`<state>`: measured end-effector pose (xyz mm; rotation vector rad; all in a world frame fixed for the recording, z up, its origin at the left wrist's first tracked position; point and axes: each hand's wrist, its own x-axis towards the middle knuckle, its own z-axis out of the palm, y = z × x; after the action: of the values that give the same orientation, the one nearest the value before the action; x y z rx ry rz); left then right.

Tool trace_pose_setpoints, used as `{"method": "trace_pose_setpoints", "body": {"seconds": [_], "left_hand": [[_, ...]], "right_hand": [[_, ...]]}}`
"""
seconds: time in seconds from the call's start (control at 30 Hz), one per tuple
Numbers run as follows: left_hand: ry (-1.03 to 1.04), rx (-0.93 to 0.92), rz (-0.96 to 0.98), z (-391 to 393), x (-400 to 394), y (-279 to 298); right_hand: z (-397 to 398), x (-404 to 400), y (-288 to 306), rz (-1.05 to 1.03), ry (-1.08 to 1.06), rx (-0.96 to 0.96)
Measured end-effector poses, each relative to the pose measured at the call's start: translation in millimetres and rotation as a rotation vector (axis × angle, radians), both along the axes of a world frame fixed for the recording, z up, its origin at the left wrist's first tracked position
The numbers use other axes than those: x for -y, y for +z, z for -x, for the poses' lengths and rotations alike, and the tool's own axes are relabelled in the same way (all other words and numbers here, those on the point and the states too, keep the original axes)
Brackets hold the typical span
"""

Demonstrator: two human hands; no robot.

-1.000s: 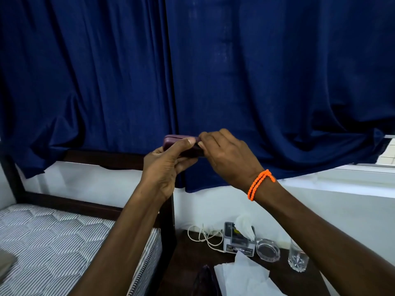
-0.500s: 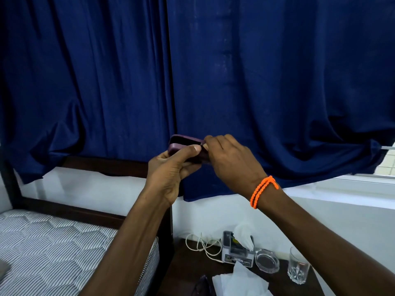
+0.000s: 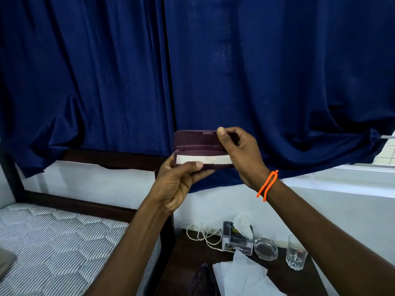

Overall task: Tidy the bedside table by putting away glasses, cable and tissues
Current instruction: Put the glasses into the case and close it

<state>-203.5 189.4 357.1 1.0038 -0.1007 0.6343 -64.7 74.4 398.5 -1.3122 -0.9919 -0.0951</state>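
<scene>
I hold a dark purple glasses case (image 3: 195, 142) up in front of the blue curtain, its lid swung open and a white lining showing inside. My left hand (image 3: 177, 184) grips the case's lower half from below. My right hand (image 3: 239, 154) pinches the lid's right end, thumb on top. Down on the dark bedside table (image 3: 186, 257) lie a coiled white cable (image 3: 203, 236), loose white tissues (image 3: 241, 274) and dark glasses (image 3: 203, 278), partly cut off by the frame's bottom edge.
A tissue box (image 3: 237, 240) stands at the table's back, with a glass ashtray (image 3: 266, 248) and a drinking glass (image 3: 297, 255) to its right. A striped mattress (image 3: 53, 246) in a dark bed frame lies on the left. A white window ledge (image 3: 342, 180) runs on the right.
The case was closed between my hands; my right hand has lifted the lid, and the case now stands open showing its white lining.
</scene>
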Motion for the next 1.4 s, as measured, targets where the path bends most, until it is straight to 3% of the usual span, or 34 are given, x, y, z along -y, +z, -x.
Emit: {"method": "trace_pose_setpoints", "body": {"seconds": [0.27, 0.7, 0.83, 0.97, 1.2, 1.4], "left_hand": [[-0.214, -0.088, 0.154, -4.2, -8.8, -20.9], [0.014, -0.189, 0.310, -17.5, -34.2, -74.5], [0.090, -0.201, 0.369, -19.9, -43.0, -107.9], [0.107, -0.217, 0.414, -18.6, -53.1, -143.4], [0.104, -0.247, 0.452, -23.8, -63.8, -210.2], [0.102, -0.272, 0.521, -25.7, -65.9, -259.0]], "right_hand": [[-15.0, -11.9, -40.2, 0.086, -0.099, -0.062], [-22.1, -33.8, -90.1, 0.207, -0.046, -0.197], [-26.3, -34.7, -117.9, 0.297, -0.017, -0.366], [-33.1, -34.8, -160.5, 0.440, -0.104, -0.371], [-38.9, -30.8, -262.1, 0.799, -0.100, -0.272], [-39.0, -22.7, -335.4, 1.105, 0.025, 0.363]]}}
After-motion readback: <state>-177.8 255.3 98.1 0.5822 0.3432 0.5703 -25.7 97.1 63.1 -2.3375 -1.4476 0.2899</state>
